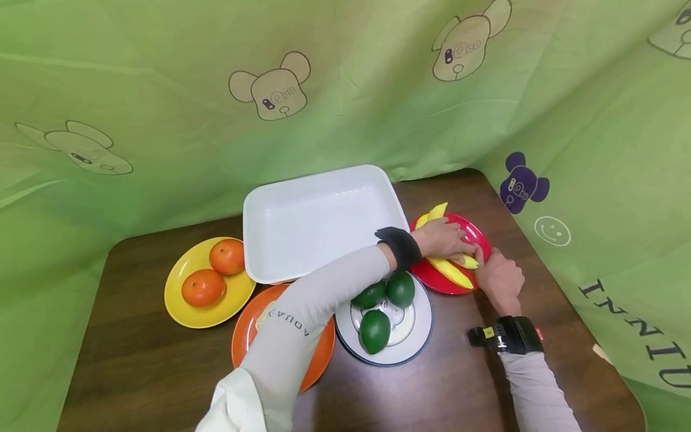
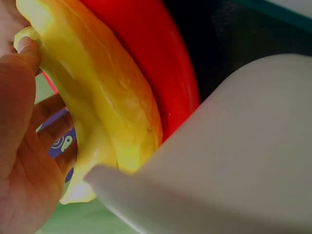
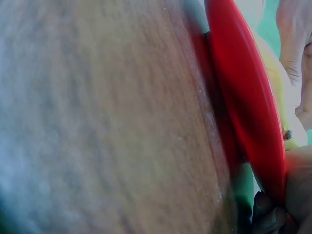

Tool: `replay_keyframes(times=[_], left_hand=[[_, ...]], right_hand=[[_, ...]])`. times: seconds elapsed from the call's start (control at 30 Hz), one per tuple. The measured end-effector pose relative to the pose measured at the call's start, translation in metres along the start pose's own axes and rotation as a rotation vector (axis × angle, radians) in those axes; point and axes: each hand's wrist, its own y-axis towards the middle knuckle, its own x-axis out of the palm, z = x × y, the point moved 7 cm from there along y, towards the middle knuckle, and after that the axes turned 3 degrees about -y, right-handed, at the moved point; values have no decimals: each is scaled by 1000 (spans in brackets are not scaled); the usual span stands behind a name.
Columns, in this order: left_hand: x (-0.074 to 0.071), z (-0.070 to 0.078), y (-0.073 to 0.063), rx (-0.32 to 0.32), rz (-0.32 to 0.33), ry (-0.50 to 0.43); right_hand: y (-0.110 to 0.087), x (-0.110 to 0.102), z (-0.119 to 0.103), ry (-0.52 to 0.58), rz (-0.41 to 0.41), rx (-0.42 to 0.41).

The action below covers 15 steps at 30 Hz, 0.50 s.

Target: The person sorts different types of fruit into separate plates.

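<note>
My left hand point(image 1: 444, 237) reaches across to the red plate point(image 1: 477, 231) at the right. Its thumb and fingers hold a yellow banana point(image 2: 80, 97), seen closely in the left wrist view. Another banana point(image 1: 450, 273) lies beside it on the plate. At the plate's right rim is my right hand point(image 1: 501, 277). In the right wrist view, that hand point(image 3: 298, 178) grips the red plate point(image 3: 248, 102), fingers below the rim and thumb side above. The plate's edge stands slightly off the wooden table there. Part of the bananas is hidden under my left hand.
A white rectangular tray point(image 1: 324, 219) stands at the back centre. Left of it, a yellow plate point(image 1: 183, 264) carries two orange fruits point(image 1: 203, 288). My left forearm crosses above an orange plate point(image 1: 324, 348). Three green avocados point(image 1: 375, 332) sit on a white plate point(image 1: 421, 336).
</note>
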Motion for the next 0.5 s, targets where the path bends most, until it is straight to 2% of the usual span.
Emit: replay_keyframes(times=[0.17, 0.3, 0.37, 0.43, 0.5], left_hand=[[7, -8, -6, 41, -9, -60], [6, -11, -9, 31, 1, -161], [3, -12, -13, 18, 32, -188], [0, -12, -22, 10, 73, -197], [-3, -12, -38, -3, 117, -177]], right_hand=[[7, 1, -12, 4, 16, -37], [7, 6, -9, 38, 11, -50], [7, 8, -6, 73, -16, -69], [6, 8, -1, 102, -52, -98], [3, 5, 7, 120, -79, -127]])
